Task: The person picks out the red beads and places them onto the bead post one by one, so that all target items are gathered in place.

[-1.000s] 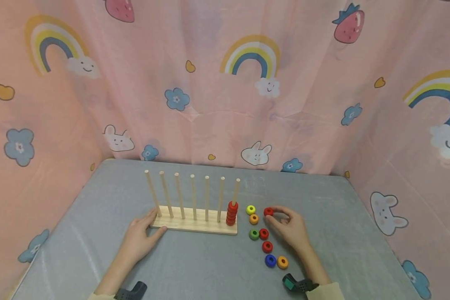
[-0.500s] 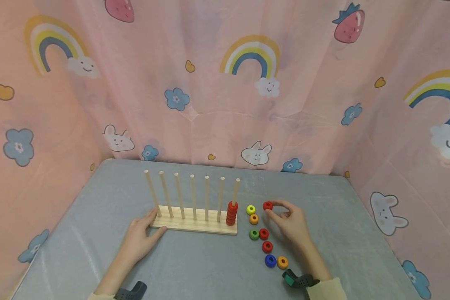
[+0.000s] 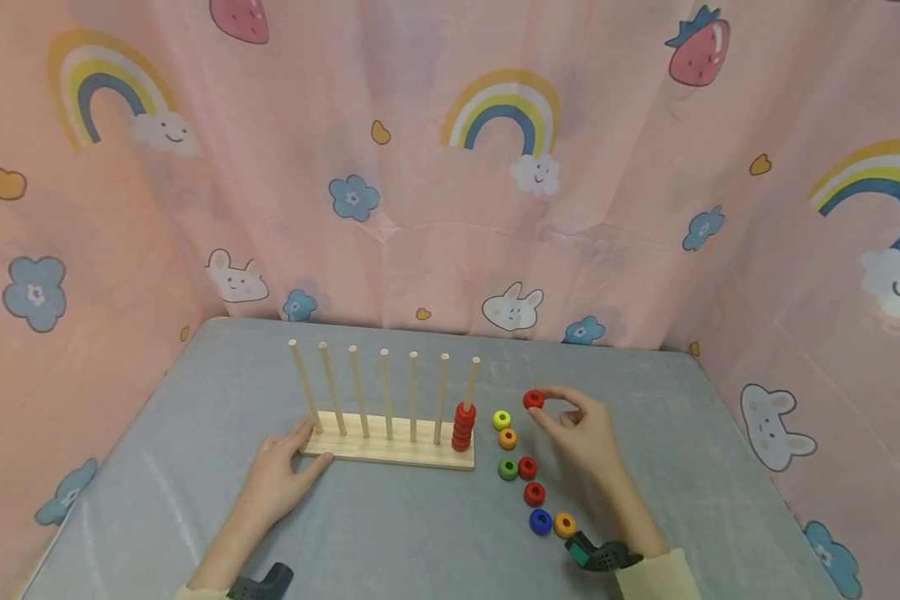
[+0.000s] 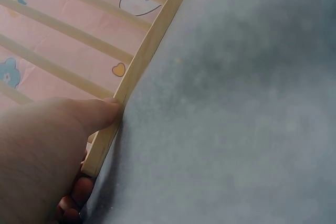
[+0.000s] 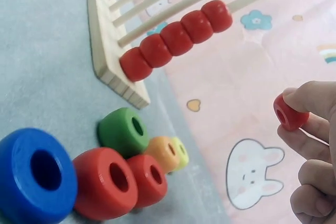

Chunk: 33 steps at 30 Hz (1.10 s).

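My right hand [image 3: 583, 433] pinches a red bead [image 5: 295, 115] between thumb and fingertips, above the table and to the right of the wooden peg rack [image 3: 390, 451]. Several red beads [image 5: 176, 39] are stacked on the rack's rightmost peg; the other pegs are bare. At the rack's left end, my left hand [image 3: 273, 479] grips the base, its thumb on the front edge in the left wrist view and its fingers partly hidden around the end.
Loose beads lie between rack and right hand: a yellow one [image 3: 497, 422], a green one [image 5: 118, 135], a blue one [image 5: 16, 177], two red and two orange [image 3: 502, 442]. A pink printed curtain [image 3: 420, 250] hangs behind the grey table [image 3: 397, 533].
My right hand has raised the red bead off the table and moved it up and slightly left in the head view. My left hand and the rack have stayed in place.
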Motion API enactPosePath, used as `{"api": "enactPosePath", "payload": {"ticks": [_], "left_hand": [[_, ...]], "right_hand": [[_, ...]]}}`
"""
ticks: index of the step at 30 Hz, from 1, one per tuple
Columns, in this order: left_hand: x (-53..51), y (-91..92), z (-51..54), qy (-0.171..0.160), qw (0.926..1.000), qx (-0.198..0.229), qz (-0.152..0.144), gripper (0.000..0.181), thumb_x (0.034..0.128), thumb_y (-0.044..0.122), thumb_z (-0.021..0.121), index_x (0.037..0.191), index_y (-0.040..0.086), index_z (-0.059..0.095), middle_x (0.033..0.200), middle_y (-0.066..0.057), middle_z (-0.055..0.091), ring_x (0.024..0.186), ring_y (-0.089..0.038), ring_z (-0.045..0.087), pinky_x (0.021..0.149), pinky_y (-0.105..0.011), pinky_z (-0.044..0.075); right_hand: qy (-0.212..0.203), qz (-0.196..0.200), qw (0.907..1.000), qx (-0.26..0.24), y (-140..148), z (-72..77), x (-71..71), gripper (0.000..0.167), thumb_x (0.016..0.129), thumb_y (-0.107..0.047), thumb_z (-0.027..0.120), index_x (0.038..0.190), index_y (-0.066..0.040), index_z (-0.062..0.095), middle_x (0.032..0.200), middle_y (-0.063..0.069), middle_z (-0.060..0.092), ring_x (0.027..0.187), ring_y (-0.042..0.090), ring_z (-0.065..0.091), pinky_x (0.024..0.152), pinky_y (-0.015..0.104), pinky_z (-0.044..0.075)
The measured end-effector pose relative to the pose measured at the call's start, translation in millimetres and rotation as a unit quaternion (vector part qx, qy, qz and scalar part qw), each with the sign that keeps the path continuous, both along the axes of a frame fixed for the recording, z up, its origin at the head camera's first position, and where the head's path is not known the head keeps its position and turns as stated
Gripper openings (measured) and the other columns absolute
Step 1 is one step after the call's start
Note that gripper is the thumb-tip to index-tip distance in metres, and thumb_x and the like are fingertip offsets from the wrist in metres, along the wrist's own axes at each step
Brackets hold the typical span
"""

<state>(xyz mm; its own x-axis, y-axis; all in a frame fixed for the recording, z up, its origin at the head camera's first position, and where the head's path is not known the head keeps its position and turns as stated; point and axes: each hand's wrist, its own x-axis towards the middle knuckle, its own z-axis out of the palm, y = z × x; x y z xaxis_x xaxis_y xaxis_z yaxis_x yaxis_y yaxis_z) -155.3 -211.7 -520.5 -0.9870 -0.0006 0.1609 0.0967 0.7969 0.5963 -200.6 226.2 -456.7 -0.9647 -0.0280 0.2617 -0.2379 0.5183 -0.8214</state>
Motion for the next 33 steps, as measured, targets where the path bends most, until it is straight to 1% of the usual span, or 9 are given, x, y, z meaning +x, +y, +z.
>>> {"api": "enactPosePath", "payload": {"ticks": [2, 5, 6, 9, 10, 15, 23, 29, 33], "left_hand": [[0.2, -0.2, 0.4, -0.002, 1.0, 0.0, 0.0, 0.071, 0.0986, 0.032, 0.078, 0.154, -0.003, 0.051, 0.159, -0.022, 0.05, 0.127, -0.048, 0.056, 0.101, -0.066, 0.049], [0.8, -0.5, 1.2, -0.006, 1.0, 0.001, 0.0, 0.072, 0.0987, 0.033, 0.078, 0.154, -0.003, 0.051, 0.159, -0.022, 0.049, 0.127, -0.048, 0.055, 0.102, -0.066, 0.049], [0.9, -0.5, 1.3, -0.008, 1.0, 0.001, 0.0, 0.072, 0.0988, 0.033, 0.078, 0.154, -0.003, 0.05, 0.159, -0.022, 0.049, 0.127, -0.047, 0.055, 0.102, -0.066, 0.049], [1.2, -0.4, 1.6, -0.009, 1.0, 0.001, 0.001, 0.072, 0.0988, 0.033, 0.078, 0.154, -0.003, 0.05, 0.16, -0.021, 0.049, 0.127, -0.047, 0.055, 0.101, -0.065, 0.049], [1.3, -0.3, 1.8, -0.009, 1.0, 0.001, 0.001, 0.072, 0.0987, 0.033, 0.078, 0.154, -0.004, 0.05, 0.16, -0.021, 0.049, 0.127, -0.047, 0.055, 0.101, -0.065, 0.049], [1.8, 0.2, 2.3, -0.006, 1.0, 0.0, 0.002, 0.072, 0.0987, 0.032, 0.078, 0.154, -0.004, 0.05, 0.159, -0.021, 0.049, 0.126, -0.046, 0.056, 0.1, -0.065, 0.05], [1.7, 0.0, 2.1, -0.004, 1.0, 0.002, 0.0, 0.072, 0.0989, 0.032, 0.078, 0.154, -0.004, 0.05, 0.159, -0.021, 0.049, 0.128, -0.048, 0.055, 0.102, -0.066, 0.049], [1.1, -0.4, 1.9, -0.006, 1.0, 0.001, -0.001, 0.072, 0.099, 0.034, 0.078, 0.155, -0.003, 0.05, 0.159, -0.021, 0.049, 0.129, -0.048, 0.055, 0.103, -0.066, 0.049], [0.8, -0.5, 2.1, -0.011, 0.9999, 0.001, -0.001, 0.073, 0.0991, 0.035, 0.077, 0.155, -0.003, 0.049, 0.16, -0.021, 0.049, 0.13, -0.048, 0.055, 0.103, -0.066, 0.048]], "right_hand": [[0.013, 0.005, 0.9999, 0.002, -0.3, 2.1, -0.3, 0.031, 0.094, -0.018, 0.084, 0.123, -0.01, 0.076, 0.056, -0.006, 0.042, 0.043, 0.004, 0.022, 0.04, 0.024, 0.023], [0.029, 0.009, 0.9995, 0.003, -1.2, 5.6, 0.4, 0.031, 0.094, -0.016, 0.084, 0.123, -0.01, 0.076, 0.056, -0.004, 0.042, 0.043, 0.003, 0.021, 0.039, 0.024, 0.022], [0.033, 0.01, 0.9994, 0.003, -1.4, 7.0, 0.6, 0.031, 0.093, -0.016, 0.084, 0.123, -0.009, 0.076, 0.056, -0.005, 0.042, 0.043, 0.003, 0.021, 0.039, 0.024, 0.023], [0.041, 0.011, 0.9991, 0.004, -2.8, 12.0, 2.0, 0.03, 0.093, -0.015, 0.085, 0.122, -0.01, 0.077, 0.052, -0.008, 0.029, 0.042, 0.004, 0.021, 0.039, 0.024, 0.022], [0.044, 0.012, 0.999, 0.003, -3.3, 13.8, 2.3, 0.03, 0.092, -0.014, 0.085, 0.121, -0.01, 0.077, 0.052, -0.009, 0.029, 0.042, 0.004, 0.021, 0.039, 0.024, 0.023], [0.057, 0.017, 0.9982, -0.003, -6.3, 22.8, 3.3, 0.029, 0.092, -0.012, 0.085, 0.12, -0.009, 0.077, 0.052, -0.008, 0.028, 0.042, 0.0, 0.02, 0.039, 0.023, 0.022], [0.096, 0.022, 0.9951, 0.005, -12.6, 35.9, 5.8, 0.031, 0.09, -0.011, 0.087, 0.119, -0.009, 0.078, 0.054, -0.005, 0.03, 0.042, -0.006, 0.021, 0.04, 0.022, 0.021], [0.103, 0.026, 0.9943, 0.011, -14.7, 41.7, 5.9, 0.032, 0.09, -0.01, 0.087, 0.12, -0.008, 0.078, 0.054, -0.006, 0.029, 0.042, -0.006, 0.02, 0.04, 0.022, 0.022], [0.116, 0.028, 0.9928, 0.013, -14.9, 44.0, 4.8, 0.032, 0.089, -0.009, 0.087, 0.119, -0.008, 0.078, 0.053, -0.006, 0.03, 0.041, -0.007, 0.021, 0.04, 0.021, 0.022]]}}
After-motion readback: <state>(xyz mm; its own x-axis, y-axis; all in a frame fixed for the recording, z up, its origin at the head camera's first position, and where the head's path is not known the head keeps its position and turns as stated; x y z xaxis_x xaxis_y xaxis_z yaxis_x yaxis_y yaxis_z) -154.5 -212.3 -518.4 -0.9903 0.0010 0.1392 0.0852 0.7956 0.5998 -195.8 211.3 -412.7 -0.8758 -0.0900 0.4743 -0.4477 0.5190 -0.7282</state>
